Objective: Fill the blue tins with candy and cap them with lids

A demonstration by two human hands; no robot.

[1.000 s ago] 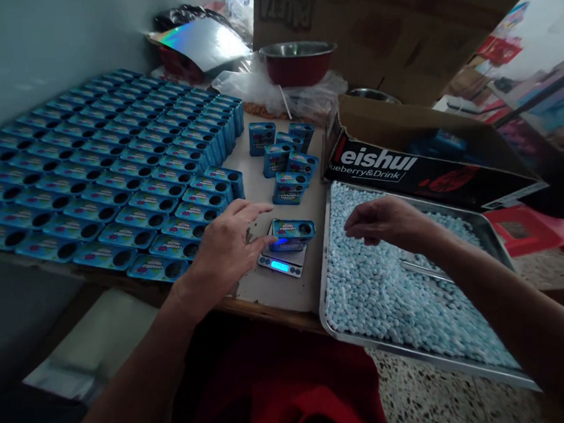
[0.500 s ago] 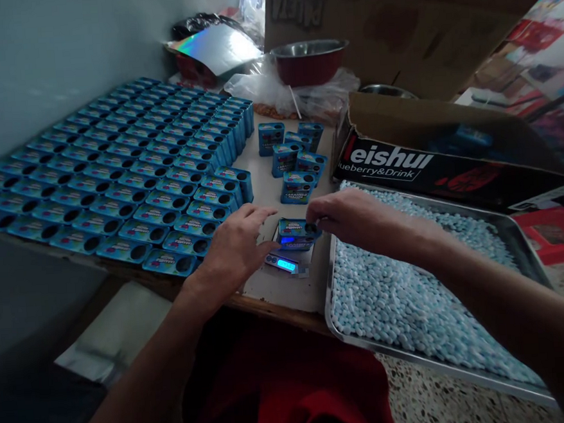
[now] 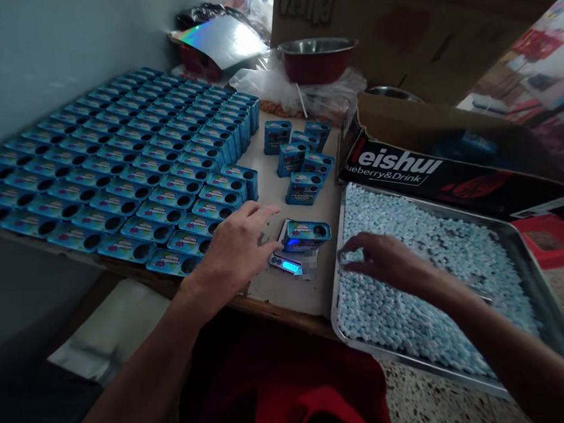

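A blue tin [image 3: 307, 235] stands on a small digital scale [image 3: 285, 263] whose display glows blue. Just left of the scale is my left hand [image 3: 238, 243], its fingers apart and holding nothing. My right hand [image 3: 379, 253] hovers over the left part of a metal tray [image 3: 337, 298] of pale blue candies [image 3: 405, 312], fingers spread with nothing between them. Several more blue tins [image 3: 302, 188] stand loosely grouped behind the scale. Rows of blue tins with dark round openings [image 3: 135, 176] cover the table's left side.
Behind the tray lies an open black-printed cardboard box [image 3: 404, 167]. A red metal bowl [image 3: 319, 64] sits at the back beside clear plastic bags [image 3: 258, 84]. A wall borders the left, and a large cardboard box [image 3: 385, 30] rises behind.
My right hand has left the tin on the scale and moved right over the candy tray, its fingers opening. My left hand stays beside the scale. The view has shifted slightly.
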